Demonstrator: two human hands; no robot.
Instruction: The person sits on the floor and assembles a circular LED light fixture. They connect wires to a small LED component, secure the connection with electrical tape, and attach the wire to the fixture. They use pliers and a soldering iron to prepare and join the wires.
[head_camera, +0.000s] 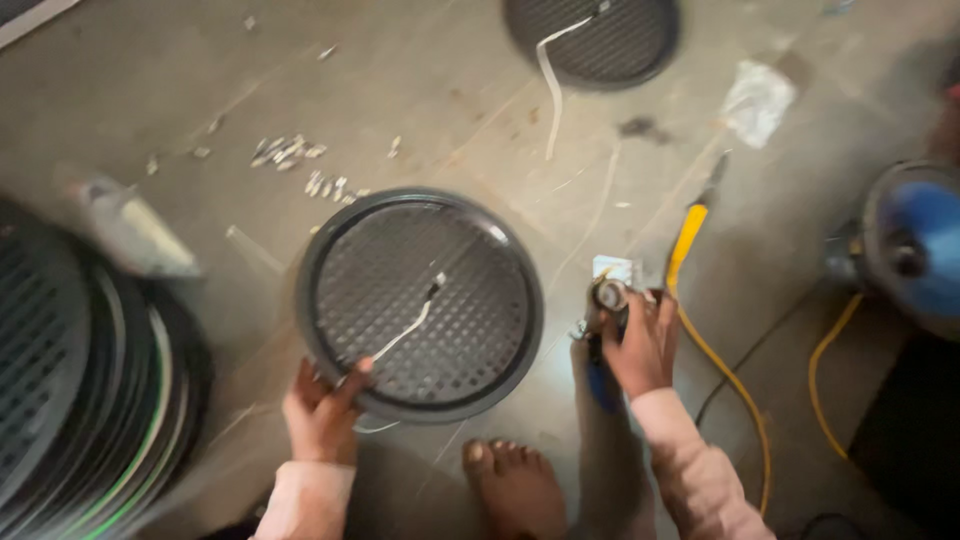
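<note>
Head view: the left hand (322, 408) grips the near rim of a round dark grille (420, 302) lying flat on the floor (180, 90), its fingers (352, 378) curled over the edge beside a white wire (405, 330). The right hand (640, 345) has its fingers wrapped around a blue-handled power tool (604, 335), well apart from the grille, with a yellow hose (720, 365) just beyond them.

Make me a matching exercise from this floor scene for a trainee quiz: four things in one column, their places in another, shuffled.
Things:
1. left hand
2. right hand
3. loose screws
4. stack of grilles

Places:
A. far left edge of the view
B. on the near rim of the round mesh grille
C. scattered on the floor beyond that grille
D. around a hand tool beside the yellow hose

Pairs: 1-B, 2-D, 3-C, 4-A
</note>
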